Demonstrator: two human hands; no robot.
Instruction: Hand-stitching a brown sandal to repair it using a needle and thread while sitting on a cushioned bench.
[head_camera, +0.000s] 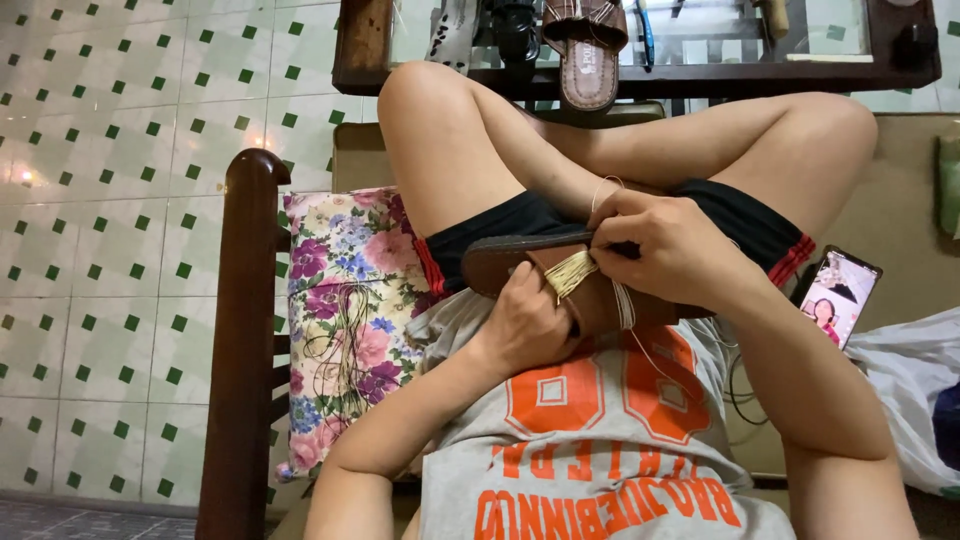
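1. Head view looks down on a seated person's lap, where a brown leather sandal (580, 285) lies across the thighs, sole edge toward the knees and strap side up.
2. Its wide strap is the same brown as the sole, and a bundle of pale cream thread (572, 272) is bunched at the strap's near edge, strands fanning out a little.
3. Left hand (530, 325) is curled around the sandal from below, fingers pressed together against the strap, thumb close by the thread bundle.
4. Right hand (665, 250) sits on top of the sandal, just across from the left hand, its fingertips pinched shut on something thin at the strap; a fine strand loops up over the wrist.
5. More loose strands trail from under the right hand down over the grey shirt with orange print.
6. Beyond the left hand, a floral cushion (345, 310) leans by a dark wooden chair arm (245, 330).
7. Out past the right hand a lit phone (838, 293) rests on the seat.
8. Ahead of both hands, past the knees, a second brown sandal (588, 50) lies on a dark desk (700, 78).
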